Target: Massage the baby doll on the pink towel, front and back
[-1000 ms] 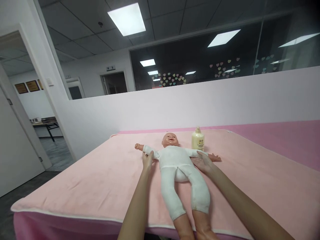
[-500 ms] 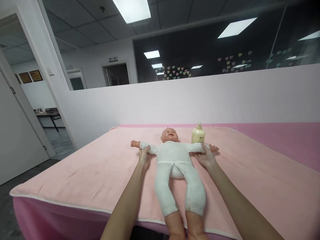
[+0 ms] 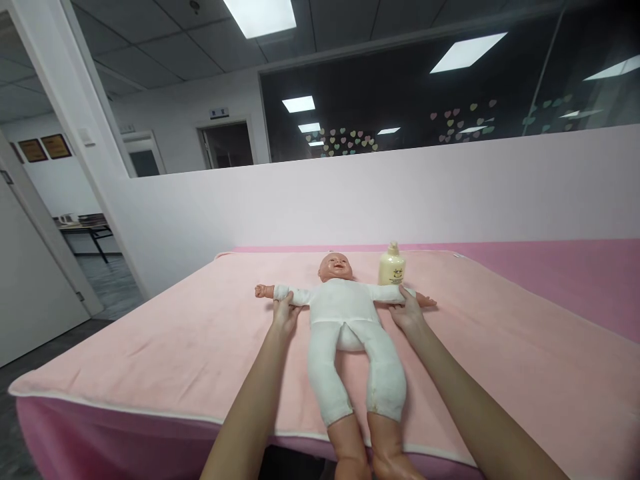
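A baby doll [image 3: 345, 303] with a white cloth body lies on its back, arms stretched out sideways and its feet toward me at the table's front edge. My left hand [image 3: 285, 313] grips the doll's arm on the left, thumb on top and fingers underneath. On the other side, my right hand [image 3: 407, 312] is closed round the doll's other forearm near the wrist, its fingers partly hidden beneath the sleeve. Just behind that arm stands a pale yellow pump bottle [image 3: 393, 267].
A light pink blanket [image 3: 175, 340] with a white edge covers the table over a darker pink cloth [image 3: 565, 273]. Behind it rises a white half wall [image 3: 320, 200] with dark glass above. A door [image 3: 40, 267] stands at the far left.
The view has shifted slightly, so everything sits a little further left and higher. Both hands keep hold of the doll's arms, and the doll's right-side hand looks turned a little flatter.
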`<action>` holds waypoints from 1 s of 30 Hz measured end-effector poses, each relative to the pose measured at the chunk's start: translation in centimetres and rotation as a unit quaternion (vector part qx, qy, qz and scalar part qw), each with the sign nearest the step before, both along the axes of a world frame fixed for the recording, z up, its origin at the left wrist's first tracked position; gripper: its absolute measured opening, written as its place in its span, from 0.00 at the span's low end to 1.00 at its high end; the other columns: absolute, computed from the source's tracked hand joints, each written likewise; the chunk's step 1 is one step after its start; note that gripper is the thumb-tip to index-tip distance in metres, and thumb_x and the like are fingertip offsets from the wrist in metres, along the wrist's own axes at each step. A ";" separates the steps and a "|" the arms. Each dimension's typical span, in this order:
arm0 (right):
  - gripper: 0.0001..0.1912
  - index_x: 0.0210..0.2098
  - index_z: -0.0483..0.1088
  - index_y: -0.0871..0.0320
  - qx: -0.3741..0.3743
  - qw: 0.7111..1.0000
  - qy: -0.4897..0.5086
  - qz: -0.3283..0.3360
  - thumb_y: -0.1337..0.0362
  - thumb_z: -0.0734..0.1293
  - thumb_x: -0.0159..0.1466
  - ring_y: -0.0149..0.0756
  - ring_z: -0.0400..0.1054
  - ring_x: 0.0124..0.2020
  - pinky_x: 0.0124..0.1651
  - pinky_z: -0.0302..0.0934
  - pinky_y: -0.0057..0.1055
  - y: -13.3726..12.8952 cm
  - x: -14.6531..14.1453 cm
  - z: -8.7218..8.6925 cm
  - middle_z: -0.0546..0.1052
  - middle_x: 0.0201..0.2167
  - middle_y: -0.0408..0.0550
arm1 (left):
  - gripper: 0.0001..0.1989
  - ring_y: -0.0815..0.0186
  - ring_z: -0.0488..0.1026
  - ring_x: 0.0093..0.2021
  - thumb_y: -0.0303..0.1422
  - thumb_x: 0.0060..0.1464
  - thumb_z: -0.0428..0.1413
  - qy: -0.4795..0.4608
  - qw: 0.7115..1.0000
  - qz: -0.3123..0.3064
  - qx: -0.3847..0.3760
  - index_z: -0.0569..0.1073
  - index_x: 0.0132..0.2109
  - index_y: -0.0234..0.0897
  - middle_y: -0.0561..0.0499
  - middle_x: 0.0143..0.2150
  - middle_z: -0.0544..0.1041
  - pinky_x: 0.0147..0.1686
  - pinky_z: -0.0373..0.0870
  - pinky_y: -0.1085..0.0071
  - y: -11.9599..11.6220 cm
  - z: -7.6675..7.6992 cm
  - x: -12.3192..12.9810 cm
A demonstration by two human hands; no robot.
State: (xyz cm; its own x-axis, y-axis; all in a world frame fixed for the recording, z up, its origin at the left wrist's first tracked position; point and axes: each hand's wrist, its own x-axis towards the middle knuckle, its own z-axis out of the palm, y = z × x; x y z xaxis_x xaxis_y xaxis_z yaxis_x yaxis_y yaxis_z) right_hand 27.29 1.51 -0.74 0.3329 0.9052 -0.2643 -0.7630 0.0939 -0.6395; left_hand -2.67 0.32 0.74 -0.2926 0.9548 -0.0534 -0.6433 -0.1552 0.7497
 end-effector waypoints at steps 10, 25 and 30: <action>0.07 0.38 0.66 0.55 -0.002 0.999 0.034 0.006 0.67 0.64 0.59 0.29 0.69 0.46 0.50 0.67 0.24 -0.8 -0.3 0.6 0.74 0.47 0.44 | 0.15 0.60 0.74 0.41 0.24 0.52 0.56 0.013 1.000 -0.019 0.000 0.63 0.46 0.40 0.47 0.41 0.73 0.40 0.76 0.57 0.0 0.0 -0.2; 0.07 0.38 0.66 0.55 -0.018 0.999 0.038 0.010 0.68 0.65 0.58 0.28 0.69 0.46 0.51 0.66 0.25 -0.6 -0.1 0.4 0.74 0.44 0.43 | 0.16 0.60 0.74 0.41 0.24 0.51 0.56 0.012 1.000 -0.010 -0.009 0.62 0.46 0.41 0.48 0.42 0.72 0.40 0.76 0.55 -0.1 0.1 0.0; 0.07 0.38 0.66 0.56 -0.009 1.000 0.016 0.014 0.67 0.64 0.58 0.29 0.69 0.45 0.51 0.66 0.27 -0.2 0.2 -0.2 0.74 0.44 0.44 | 0.17 0.60 0.74 0.40 0.23 0.51 0.56 0.001 1.000 -0.010 -0.008 0.62 0.46 0.41 0.47 0.42 0.72 0.40 0.75 0.55 0.1 0.0 -0.1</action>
State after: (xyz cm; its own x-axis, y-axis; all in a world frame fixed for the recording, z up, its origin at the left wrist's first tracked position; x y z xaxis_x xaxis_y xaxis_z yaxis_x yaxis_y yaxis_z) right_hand 27.45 1.35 -0.90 0.2985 0.9092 -0.2901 -0.7849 0.0609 -0.6167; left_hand -2.79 0.38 0.69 -0.2726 0.9597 -0.0685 -0.6444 -0.1293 0.7537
